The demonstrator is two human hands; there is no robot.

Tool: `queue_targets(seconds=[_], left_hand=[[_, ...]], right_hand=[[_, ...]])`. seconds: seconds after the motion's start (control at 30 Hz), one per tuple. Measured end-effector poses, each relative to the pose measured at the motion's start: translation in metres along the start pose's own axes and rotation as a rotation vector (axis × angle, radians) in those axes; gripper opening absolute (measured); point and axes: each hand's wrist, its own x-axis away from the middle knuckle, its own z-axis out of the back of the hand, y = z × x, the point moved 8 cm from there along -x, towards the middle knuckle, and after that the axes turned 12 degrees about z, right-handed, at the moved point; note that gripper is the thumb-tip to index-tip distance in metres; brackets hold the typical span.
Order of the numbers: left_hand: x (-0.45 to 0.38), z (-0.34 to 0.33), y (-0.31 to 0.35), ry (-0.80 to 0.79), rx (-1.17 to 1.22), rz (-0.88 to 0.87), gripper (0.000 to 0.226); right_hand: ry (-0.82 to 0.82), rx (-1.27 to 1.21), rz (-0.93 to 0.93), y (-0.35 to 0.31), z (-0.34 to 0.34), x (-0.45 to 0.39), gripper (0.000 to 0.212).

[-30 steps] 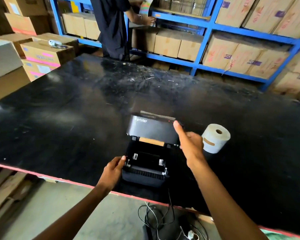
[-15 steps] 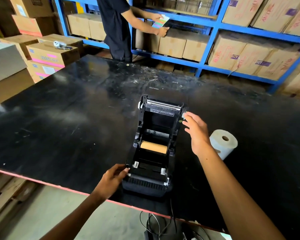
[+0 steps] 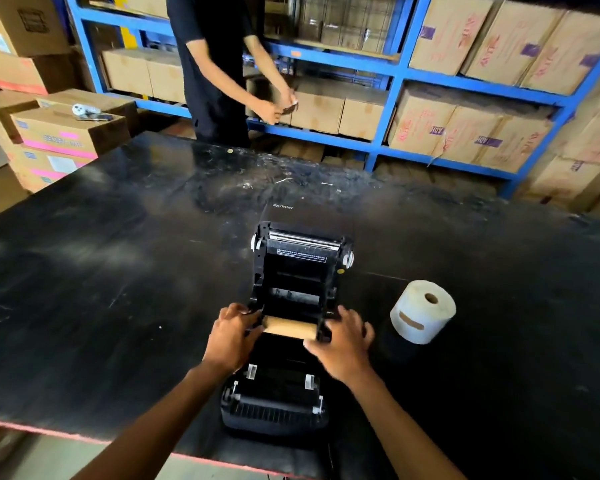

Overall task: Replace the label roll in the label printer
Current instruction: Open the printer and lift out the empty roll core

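Note:
The black label printer (image 3: 284, 407) sits on the black table (image 3: 84, 289) near its front edge, its lid (image 3: 300, 258) swung fully back. A bare brown cardboard core (image 3: 290, 327) lies across the roll bay. My left hand (image 3: 231, 337) is at the core's left end and my right hand (image 3: 343, 344) at its right end, fingers curled around the roll holders. Whether they grip the core or only touch it is unclear. A full white label roll (image 3: 421, 311) stands on end to the right of the printer.
Another person in dark clothes (image 3: 215, 64) stands beyond the table at blue shelving (image 3: 395, 77) loaded with cardboard boxes. More boxes (image 3: 59, 133) are stacked at the far left. Cables hang below the table's red front edge (image 3: 49, 433).
The lid went from half raised to fully open. My right hand left the lid and my left hand left the printer's front corner; both now sit at the ends of the cardboard core.

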Motion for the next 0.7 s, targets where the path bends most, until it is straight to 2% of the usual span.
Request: queue_targets(seconds=[0.07, 0.17, 0.23, 0.33, 0.47, 0.57, 0.7], left_hand=[[0.002, 0.004, 0.001, 0.076, -0.020, -0.009, 0.028], [0.009, 0.016, 0.014, 0.164, 0.067, -0.048, 0.026], [0.013, 0.028, 0.030, 0.182, 0.206, -0.084, 0.027], [0.019, 0.043, 0.054, 0.138, 0.451, -0.083, 0.028], [0.034, 0.033, 0.094, 0.022, 0.541, -0.100, 0.024], [0.036, 0.002, 0.124, -0.086, 0.583, -0.072, 0.020], [0.036, -0.047, 0.169, -0.141, 0.581, -0.053, 0.010]], right_hand=[[-0.016, 0.042, 0.006, 0.004, -0.017, 0.008, 0.054], [0.177, -0.034, 0.042, 0.004, -0.009, 0.011, 0.038], [0.275, -0.128, 0.068, 0.001, 0.005, 0.011, 0.030], [0.434, -0.451, 0.080, 0.003, 0.033, 0.020, 0.019], [0.562, -0.769, -0.053, 0.036, 0.056, 0.044, 0.019], [0.582, -0.838, -0.085, 0.074, 0.070, 0.060, 0.018], [0.576, -0.903, -0.193, 0.134, 0.080, 0.081, 0.021]])
